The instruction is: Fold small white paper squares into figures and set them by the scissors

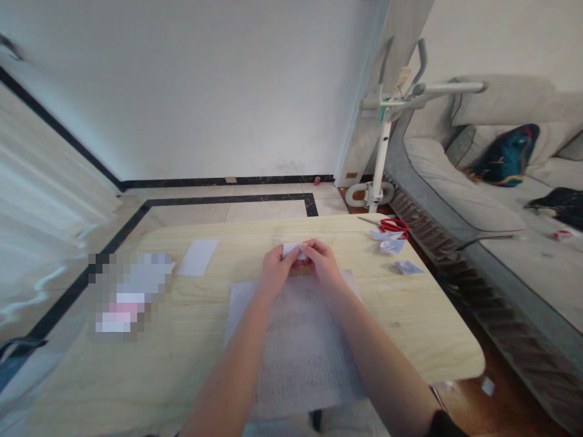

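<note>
Over the far middle of the wooden table, my left hand (pixel 275 264) and my right hand (pixel 322 257) come together. A small white piece of paper (pixel 291 249) is pinched between the fingers of both, thumbs toward each other. Something reddish (pixel 300 265) shows just below the thumbs; its kind is unclear. Under my forearms lies a large greyish sheet of paper (pixel 310 346) with faint print-like lines, reaching the near table edge. My hands are at its far edge.
A blank white sheet (pixel 197 257) lies on the table (pixel 195 340) at left, near a pixelated patch. At the far right are red-handled scissors (pixel 392 227), crumpled paper (pixel 392 244) and a small folded piece (pixel 409 267). Beyond stand a white exercise frame (pixel 381 155) and a sofa (pixel 483 206).
</note>
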Demonstrator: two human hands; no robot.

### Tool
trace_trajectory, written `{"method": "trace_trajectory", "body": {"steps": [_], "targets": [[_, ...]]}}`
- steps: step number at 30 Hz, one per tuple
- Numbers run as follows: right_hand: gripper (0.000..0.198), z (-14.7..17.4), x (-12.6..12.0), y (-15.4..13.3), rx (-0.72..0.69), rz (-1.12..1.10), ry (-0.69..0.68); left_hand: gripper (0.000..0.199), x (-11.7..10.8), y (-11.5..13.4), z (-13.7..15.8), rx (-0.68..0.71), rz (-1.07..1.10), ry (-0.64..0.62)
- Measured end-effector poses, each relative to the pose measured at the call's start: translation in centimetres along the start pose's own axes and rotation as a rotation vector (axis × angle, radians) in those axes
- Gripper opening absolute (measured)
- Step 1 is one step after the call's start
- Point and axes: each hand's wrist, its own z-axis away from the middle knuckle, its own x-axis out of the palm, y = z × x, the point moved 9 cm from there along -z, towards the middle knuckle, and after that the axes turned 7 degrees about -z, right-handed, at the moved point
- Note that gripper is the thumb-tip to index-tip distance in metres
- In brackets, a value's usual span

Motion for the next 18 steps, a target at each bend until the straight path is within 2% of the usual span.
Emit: {"method": "trace_trajectory", "body": {"steps": [4, 10, 14, 18], "targets": [[0.023, 0.0, -0.1, 0.1, 0.016, -0.049, 0.02, 0.028, 0.1, 0.4, 0.4, -0.02, 0.018, -0.007], [0.024, -0.1, -0.5, -0.1, -0.014, -0.012, 0.055, 0.029, 0.3, 0.6, 0.6, 0.037, 0.066, -0.033], [0.029, 0.0, -0.1, -0.4, -0.026, 0.116, 0.03, 0.033, 0.7, -0.2, 0.2, 0.058, 0.114, -0.068], [0.03, 0.3, 0.5, -1.6, -0.12, 0.313, -0.01, 0.036, 0.6, -0.7, 0.0, 0.053, 0.136, -0.049]]}}
